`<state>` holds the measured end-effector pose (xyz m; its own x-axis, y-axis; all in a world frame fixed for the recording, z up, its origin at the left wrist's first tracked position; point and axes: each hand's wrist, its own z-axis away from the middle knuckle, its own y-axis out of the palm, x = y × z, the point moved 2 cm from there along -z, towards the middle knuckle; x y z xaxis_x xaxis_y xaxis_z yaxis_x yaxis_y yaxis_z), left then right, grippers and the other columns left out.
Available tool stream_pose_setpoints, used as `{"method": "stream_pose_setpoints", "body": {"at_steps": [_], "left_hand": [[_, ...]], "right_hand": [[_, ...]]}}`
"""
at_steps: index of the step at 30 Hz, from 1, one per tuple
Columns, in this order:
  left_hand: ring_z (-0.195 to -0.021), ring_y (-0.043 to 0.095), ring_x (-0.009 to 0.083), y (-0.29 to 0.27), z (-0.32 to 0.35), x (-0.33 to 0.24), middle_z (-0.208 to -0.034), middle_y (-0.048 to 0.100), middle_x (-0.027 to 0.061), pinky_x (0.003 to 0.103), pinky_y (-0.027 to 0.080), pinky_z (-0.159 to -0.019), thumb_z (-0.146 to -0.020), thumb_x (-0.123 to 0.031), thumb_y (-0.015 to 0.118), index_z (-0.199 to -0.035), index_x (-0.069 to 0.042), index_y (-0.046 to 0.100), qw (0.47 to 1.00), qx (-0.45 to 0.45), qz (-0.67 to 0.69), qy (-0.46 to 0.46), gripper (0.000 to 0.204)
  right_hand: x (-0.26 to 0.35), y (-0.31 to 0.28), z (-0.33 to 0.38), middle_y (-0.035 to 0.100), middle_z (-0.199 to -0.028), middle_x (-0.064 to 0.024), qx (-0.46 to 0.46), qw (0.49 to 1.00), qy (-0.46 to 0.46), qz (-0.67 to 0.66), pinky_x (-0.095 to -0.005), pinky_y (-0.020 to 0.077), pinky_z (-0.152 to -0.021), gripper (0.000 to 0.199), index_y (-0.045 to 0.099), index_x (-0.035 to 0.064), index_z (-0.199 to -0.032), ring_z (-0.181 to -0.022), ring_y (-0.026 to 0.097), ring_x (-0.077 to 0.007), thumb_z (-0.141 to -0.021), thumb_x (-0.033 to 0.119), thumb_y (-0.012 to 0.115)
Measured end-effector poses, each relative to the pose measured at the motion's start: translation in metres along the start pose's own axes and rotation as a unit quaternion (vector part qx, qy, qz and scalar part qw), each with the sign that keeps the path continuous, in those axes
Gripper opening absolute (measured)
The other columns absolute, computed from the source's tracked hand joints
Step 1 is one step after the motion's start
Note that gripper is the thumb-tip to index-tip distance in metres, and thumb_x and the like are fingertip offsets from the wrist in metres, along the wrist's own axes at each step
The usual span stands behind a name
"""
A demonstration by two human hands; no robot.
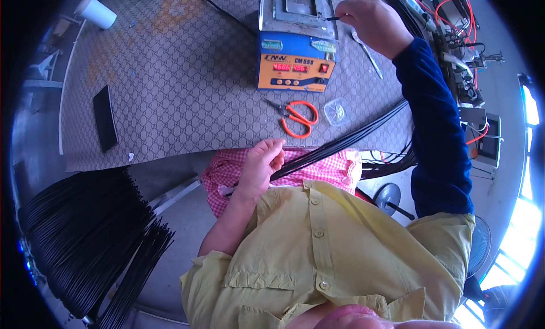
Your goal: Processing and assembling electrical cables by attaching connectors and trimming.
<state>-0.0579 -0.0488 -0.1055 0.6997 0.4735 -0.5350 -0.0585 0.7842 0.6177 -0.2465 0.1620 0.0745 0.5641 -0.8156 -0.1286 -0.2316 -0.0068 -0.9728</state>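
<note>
My right hand [374, 24] pinches a thin black cable [333, 19], its tip over the right side of the metal tray on a solder pot [297, 62]. The pot is a blue and orange box with a lit red display and a square metal well [301, 4] on top. My left hand [262, 165] is closed, fingers curled, just off the table's front edge. A bundle of black cables [352, 137] runs from the right across my lap to this hand, which appears to grip its end. Orange-handled cutters [300, 120] lie between my left hand and the pot.
A clear plastic dish [335, 112] sits beside the cutters, and a slim metal tool [368, 54] lies right of the pot. A black phone-like slab [105, 119] and white cup [95, 12] are at left. Many black cables [85, 227] hang below. Pink checked cloth [224, 176] covers my lap.
</note>
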Motion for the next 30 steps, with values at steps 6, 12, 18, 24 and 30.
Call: {"method": "stream_pose_setpoints", "body": {"at_steps": [6, 12, 18, 24, 30], "left_hand": [[-0.057, 0.046, 0.0058, -0.002, -0.001, 0.000, -0.068, 0.051, -0.0008, 0.018, 0.036, -0.052, -0.085, -0.013, 0.050, -0.093, -0.002, 0.055, 1.000, 0.005, 0.005, -0.012, 0.014], [-0.058, 0.046, 0.0052, -0.002, -0.001, -0.002, -0.069, 0.052, -0.0014, 0.018, 0.037, -0.052, -0.086, -0.014, 0.049, -0.094, -0.002, 0.056, 1.000, 0.007, 0.006, -0.022, 0.017], [-0.057, 0.046, 0.0050, -0.003, -0.002, -0.002, -0.068, 0.051, -0.0015, 0.017, 0.037, -0.052, -0.086, -0.014, 0.048, -0.095, -0.001, 0.056, 0.999, 0.006, 0.015, -0.032, 0.018], [-0.056, 0.046, 0.0050, -0.002, -0.001, -0.004, -0.067, 0.051, -0.0013, 0.017, 0.037, -0.052, -0.086, -0.013, 0.047, -0.095, 0.000, 0.057, 0.999, 0.000, 0.012, -0.040, 0.018], [-0.056, 0.045, 0.0051, -0.003, -0.002, -0.003, -0.067, 0.051, -0.0012, 0.017, 0.036, -0.052, -0.086, -0.013, 0.047, -0.095, 0.000, 0.056, 0.999, 0.006, 0.015, -0.041, 0.018]], "right_hand": [[-0.006, 0.018, -0.028, 0.061, -0.078, -0.0091, 0.032, 0.999, 0.019, 0.018, -0.0275, 0.0482, -0.067, 0.007, 0.060, 0.0049, -0.083, -0.073, 0.059, -0.0232, -0.080, 0.006, 0.054], [-0.013, 0.036, -0.045, 0.060, -0.079, -0.0094, 0.076, 0.996, 0.022, 0.051, -0.0277, 0.0486, -0.066, 0.007, 0.060, 0.0040, -0.083, -0.074, 0.058, -0.0232, -0.078, 0.003, 0.055], [-0.011, 0.042, -0.052, 0.059, -0.082, -0.0091, 0.090, 0.992, 0.001, 0.083, -0.0286, 0.0486, -0.066, 0.010, 0.059, 0.0051, -0.085, -0.075, 0.058, -0.0238, -0.077, 0.002, 0.054], [-0.009, 0.043, -0.056, 0.059, -0.081, -0.0081, 0.116, 0.989, 0.006, 0.091, -0.0291, 0.0485, -0.067, 0.009, 0.060, 0.0057, -0.084, -0.076, 0.058, -0.0232, -0.078, 0.003, 0.054], [-0.007, 0.040, -0.056, 0.059, -0.080, -0.0074, 0.105, 0.992, 0.005, 0.074, -0.0293, 0.0482, -0.067, 0.010, 0.060, 0.0060, -0.084, -0.076, 0.058, -0.0223, -0.079, 0.004, 0.052]]}}
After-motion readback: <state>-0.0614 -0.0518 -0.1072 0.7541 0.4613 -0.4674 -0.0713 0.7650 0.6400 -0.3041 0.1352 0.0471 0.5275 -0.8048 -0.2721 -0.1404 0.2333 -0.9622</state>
